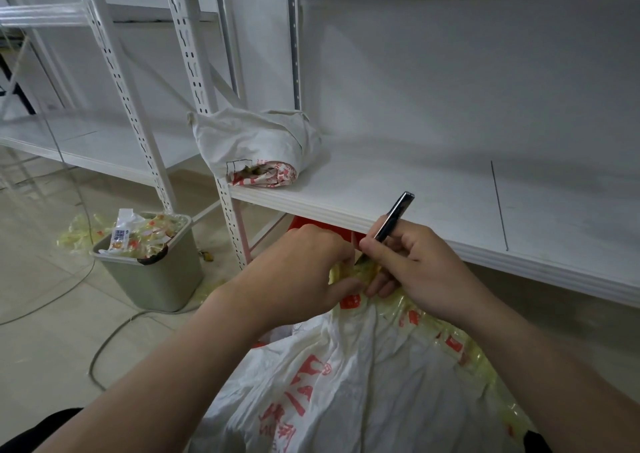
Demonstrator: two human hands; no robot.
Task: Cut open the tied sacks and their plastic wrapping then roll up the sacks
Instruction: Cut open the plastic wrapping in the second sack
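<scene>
A white sack [346,376] with red print stands low in front of me, its neck bound in yellowish plastic wrapping [408,307]. My left hand [304,272] grips the bunched neck of the sack. My right hand [412,262] holds a dark knife [394,217] like a pen, handle pointing up and right, its blade end hidden down at the tied neck between both hands. A rolled-up sack [256,147] lies on the white shelf [433,192] behind.
A green waste bin [156,272] stuffed with yellowish plastic scraps stands on the floor at left, with more scraps around it. A grey cable [104,341] runs over the tiled floor. White perforated shelf posts [221,182] rise beside the bin.
</scene>
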